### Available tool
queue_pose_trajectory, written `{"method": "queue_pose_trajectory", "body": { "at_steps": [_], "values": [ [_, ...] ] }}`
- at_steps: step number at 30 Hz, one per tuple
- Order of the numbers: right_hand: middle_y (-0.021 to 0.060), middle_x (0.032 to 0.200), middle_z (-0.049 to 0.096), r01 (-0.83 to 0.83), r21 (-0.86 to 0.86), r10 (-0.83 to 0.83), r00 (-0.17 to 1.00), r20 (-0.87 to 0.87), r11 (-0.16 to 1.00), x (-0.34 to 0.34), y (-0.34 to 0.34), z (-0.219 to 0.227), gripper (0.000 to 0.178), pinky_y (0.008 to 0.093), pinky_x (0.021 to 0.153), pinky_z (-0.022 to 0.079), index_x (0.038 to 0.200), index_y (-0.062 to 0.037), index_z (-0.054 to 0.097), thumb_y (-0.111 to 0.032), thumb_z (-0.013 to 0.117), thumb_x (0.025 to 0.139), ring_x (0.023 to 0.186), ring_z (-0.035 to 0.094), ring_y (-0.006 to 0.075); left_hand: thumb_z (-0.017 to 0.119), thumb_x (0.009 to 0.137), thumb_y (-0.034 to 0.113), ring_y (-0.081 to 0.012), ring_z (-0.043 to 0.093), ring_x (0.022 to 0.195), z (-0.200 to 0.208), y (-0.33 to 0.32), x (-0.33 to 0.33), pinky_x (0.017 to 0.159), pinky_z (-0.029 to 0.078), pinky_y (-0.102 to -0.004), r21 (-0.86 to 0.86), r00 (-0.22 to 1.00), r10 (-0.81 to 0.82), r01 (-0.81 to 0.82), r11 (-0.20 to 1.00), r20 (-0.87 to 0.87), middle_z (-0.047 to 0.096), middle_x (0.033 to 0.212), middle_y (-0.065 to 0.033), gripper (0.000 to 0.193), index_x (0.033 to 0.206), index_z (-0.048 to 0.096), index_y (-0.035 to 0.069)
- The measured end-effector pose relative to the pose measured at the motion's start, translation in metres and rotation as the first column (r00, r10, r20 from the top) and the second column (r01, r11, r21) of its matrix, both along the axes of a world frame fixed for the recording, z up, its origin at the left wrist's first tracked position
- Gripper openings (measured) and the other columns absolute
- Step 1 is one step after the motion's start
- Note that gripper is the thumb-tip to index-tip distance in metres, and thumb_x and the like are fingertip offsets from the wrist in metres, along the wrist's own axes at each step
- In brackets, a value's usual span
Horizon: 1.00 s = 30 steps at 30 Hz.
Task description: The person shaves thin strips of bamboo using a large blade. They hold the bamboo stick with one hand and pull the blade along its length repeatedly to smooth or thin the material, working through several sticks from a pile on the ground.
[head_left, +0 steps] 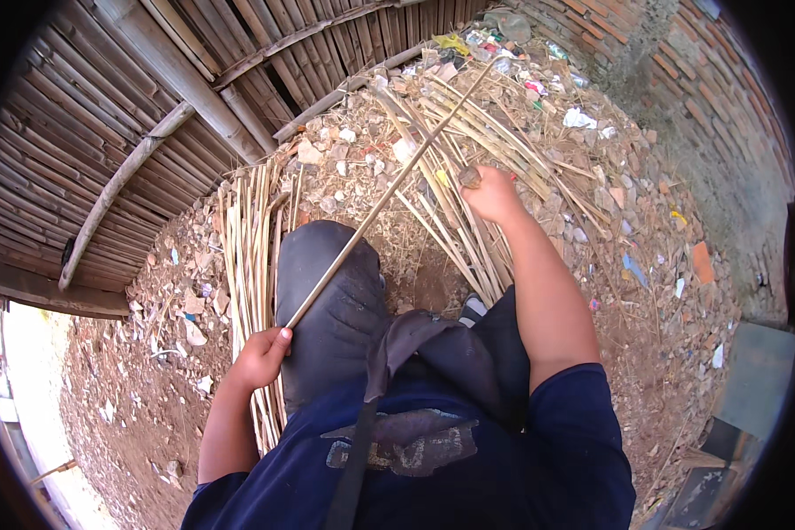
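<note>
My left hand (pixel 261 360) grips the near end of a long, thin brown stick (pixel 362 226), thumb along it. The stick slants up across my dark-trousered left knee (pixel 327 265) toward the far rubble. Held well to the right of that stick, my right hand (pixel 493 196) is closed round a brown, blunt-ended object (pixel 470 177); the rest of it is hidden in the fist. A bundle of pale split sticks (pixel 252 256) lies beside my left leg. Beneath and beyond my right hand, more pale sticks (pixel 486 132) spread loosely over the ground.
A wall of bamboo slats (pixel 71 150) with poles curves along the upper left. On the right stands a brick wall (pixel 724 115). Stones and litter cover the earth, including white paper (pixel 578 118) and an orange brick piece (pixel 702 263). A grey panel (pixel 755 380) is at far right.
</note>
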State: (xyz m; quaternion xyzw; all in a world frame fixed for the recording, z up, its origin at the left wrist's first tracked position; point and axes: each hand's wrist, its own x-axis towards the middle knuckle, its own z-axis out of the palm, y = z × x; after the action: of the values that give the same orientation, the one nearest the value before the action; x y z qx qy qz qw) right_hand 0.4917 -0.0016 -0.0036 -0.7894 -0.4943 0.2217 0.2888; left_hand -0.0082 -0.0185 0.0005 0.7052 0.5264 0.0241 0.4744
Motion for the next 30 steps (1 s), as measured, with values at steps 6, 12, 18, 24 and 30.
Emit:
{"method": "queue_pose_trajectory", "body": {
  "at_steps": [6,12,18,24,30],
  "values": [
    [0.0192,0.094,0.073,-0.030,-0.063,0.038,0.991,0.127,0.998,-0.024,-0.005,0.019,0.029,0.0463,0.082,0.057,0.107,-0.0106,0.073,-0.020,0.071,0.080,0.092,0.071,0.0390,0.046,0.108,0.048,-0.0186,0.057,0.071,0.016,-0.002,-0.001,0.070,0.048,-0.0358,-0.017,0.998,-0.045,0.044,0.999,-0.049,0.062,0.072,-0.0084,0.059,0.083,0.064,-0.001],
    [0.0177,0.085,0.071,-0.209,-0.143,0.237,0.945,0.226,0.967,-0.030,-0.016,0.041,0.016,0.0482,0.076,0.056,0.094,-0.0121,0.072,-0.018,0.068,0.080,0.085,0.070,0.0390,0.053,0.106,0.040,-0.0357,0.057,0.061,0.001,-0.012,0.004,0.062,0.046,-0.0444,0.229,0.996,-0.056,0.071,0.971,-0.072,0.057,0.064,-0.0186,0.050,0.078,0.056,0.000],
    [0.0188,0.088,0.072,-0.064,0.037,0.055,0.976,0.212,0.997,-0.016,-0.008,0.019,0.016,0.0482,0.078,0.056,0.095,-0.0110,0.071,-0.018,0.067,0.082,0.087,0.070,0.0392,0.055,0.105,0.040,-0.0458,0.060,0.067,0.017,-0.014,0.012,0.063,0.047,-0.0492,0.290,0.988,-0.049,0.091,0.953,-0.148,0.058,0.067,-0.0248,0.049,0.077,0.055,0.000],
    [0.0181,0.087,0.072,-0.254,-0.129,0.274,0.944,0.182,0.959,-0.032,-0.015,0.030,0.017,0.0492,0.074,0.055,0.096,-0.0113,0.071,-0.016,0.067,0.080,0.081,0.070,0.0394,0.057,0.103,0.041,-0.0477,0.061,0.068,0.006,-0.017,0.013,0.063,0.047,-0.0514,0.296,0.984,-0.053,0.102,0.950,-0.168,0.060,0.067,-0.0246,0.048,0.079,0.055,0.000],
    [0.0217,0.094,0.072,-0.010,-0.013,0.012,0.985,0.175,1.000,0.004,-0.010,0.017,0.026,0.0458,0.083,0.056,0.103,-0.0075,0.071,-0.015,0.067,0.079,0.093,0.070,0.0366,0.059,0.102,0.044,-0.0477,0.062,0.070,0.015,-0.013,0.014,0.064,0.049,-0.0501,0.322,0.977,-0.047,0.113,0.940,-0.206,0.061,0.068,-0.0242,0.049,0.080,0.057,0.000]
  ]
}}
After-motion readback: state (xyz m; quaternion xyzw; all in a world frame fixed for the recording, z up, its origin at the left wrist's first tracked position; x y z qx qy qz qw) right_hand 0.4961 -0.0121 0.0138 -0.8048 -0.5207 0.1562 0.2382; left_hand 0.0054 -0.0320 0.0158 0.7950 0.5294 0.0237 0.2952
